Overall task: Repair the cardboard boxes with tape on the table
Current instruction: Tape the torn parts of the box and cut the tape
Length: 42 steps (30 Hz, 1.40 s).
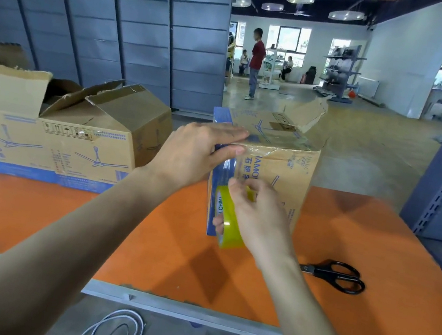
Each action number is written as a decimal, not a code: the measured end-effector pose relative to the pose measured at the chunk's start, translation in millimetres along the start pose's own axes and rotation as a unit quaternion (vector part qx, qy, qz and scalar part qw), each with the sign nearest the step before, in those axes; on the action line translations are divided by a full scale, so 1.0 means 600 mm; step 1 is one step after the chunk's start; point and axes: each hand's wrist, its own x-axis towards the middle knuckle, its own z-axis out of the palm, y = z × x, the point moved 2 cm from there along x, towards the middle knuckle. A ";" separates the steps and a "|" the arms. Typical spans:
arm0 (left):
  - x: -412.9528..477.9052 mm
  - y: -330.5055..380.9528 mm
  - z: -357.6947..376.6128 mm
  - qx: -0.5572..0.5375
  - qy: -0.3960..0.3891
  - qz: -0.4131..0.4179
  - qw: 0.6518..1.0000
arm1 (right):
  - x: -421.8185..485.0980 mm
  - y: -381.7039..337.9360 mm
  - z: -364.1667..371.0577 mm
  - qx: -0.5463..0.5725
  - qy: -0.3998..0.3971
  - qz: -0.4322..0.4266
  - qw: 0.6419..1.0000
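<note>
One table (374,249) carries the near box (280,171) at centre. Left hand (189,156) presses flat on its top edge, pinning the tape (230,166). Right hand (258,219) grips the roll (232,237) directly below, the tape running straight down the box front. Scissors (338,275) lie just right.

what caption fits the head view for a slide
Left hand presses the cardboard box top while the right hand holds the yellow tape roll against its front

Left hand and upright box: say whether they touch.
Touching. Head view: the left hand lies over the top front edge of the upright box, fingers flat on top, thumb against the front face.
</note>
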 end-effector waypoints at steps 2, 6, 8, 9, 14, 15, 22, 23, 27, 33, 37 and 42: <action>-0.005 0.000 0.003 0.004 0.000 0.014 1.000 | 0.000 0.001 0.004 0.019 -0.015 -0.007 1.000; -0.009 0.002 0.002 0.000 0.009 0.037 0.999 | -0.009 0.016 0.007 0.016 -0.007 -0.045 0.999; -0.005 0.000 -0.004 0.001 -0.001 0.042 0.999 | -0.014 0.026 -0.002 -0.034 0.008 -0.069 0.997; -0.002 -0.003 -0.007 0.001 -0.010 0.043 0.999 | -0.017 0.028 -0.007 -0.055 0.012 -0.075 0.996; 0.009 -0.024 -0.026 -0.039 -0.065 0.028 0.997 | -0.020 0.018 -0.026 -0.108 0.016 -0.101 0.989; 0.008 -0.029 -0.025 -0.051 -0.073 0.038 0.995 | -0.018 0.015 -0.027 -0.111 0.018 -0.105 0.988; 0.003 -0.030 -0.019 -0.082 -0.065 0.029 0.994 | -0.015 0.022 -0.019 -0.106 0.013 -0.098 0.989; 0.003 -0.028 -0.021 -0.075 -0.059 0.029 0.995 | -0.014 0.023 -0.018 -0.104 0.014 -0.097 0.990; 0.005 -0.021 -0.025 -0.050 -0.046 0.015 0.998 | -0.012 0.018 -0.015 -0.108 0.011 -0.095 0.989; -0.006 -0.010 -0.014 -0.033 -0.062 -0.009 0.998 | -0.011 0.003 -0.016 -0.118 0.016 -0.111 0.987; 0.000 -0.001 -0.005 -0.033 -0.014 -0.026 0.999 | -0.012 0.005 -0.018 -0.117 0.010 -0.104 0.988; 0.003 0.007 0.008 -0.011 0.025 -0.009 1.000 | -0.014 0.020 -0.030 -0.109 0.015 -0.106 0.988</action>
